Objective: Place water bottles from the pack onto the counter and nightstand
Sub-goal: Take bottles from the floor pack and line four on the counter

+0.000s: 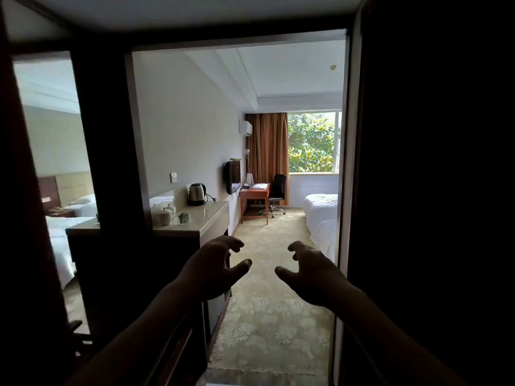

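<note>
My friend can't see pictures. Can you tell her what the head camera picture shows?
Two empty hands, left hand and right hand, reach forward with curled fingers from a dark entryway into a hotel room. A counter on the left holds a kettle and cups; beyond are a desk, a white bed and a window.

The bed (323, 218) is half hidden by the dark doorframe (345, 190).

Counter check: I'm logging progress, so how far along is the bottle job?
Done: nothing shows; the counter carries a kettle and lidded cups, no bottles. In hand: nothing; the left hand and right hand are held out with loosely curled fingers. Left: every bottle; no pack is in view.
</note>
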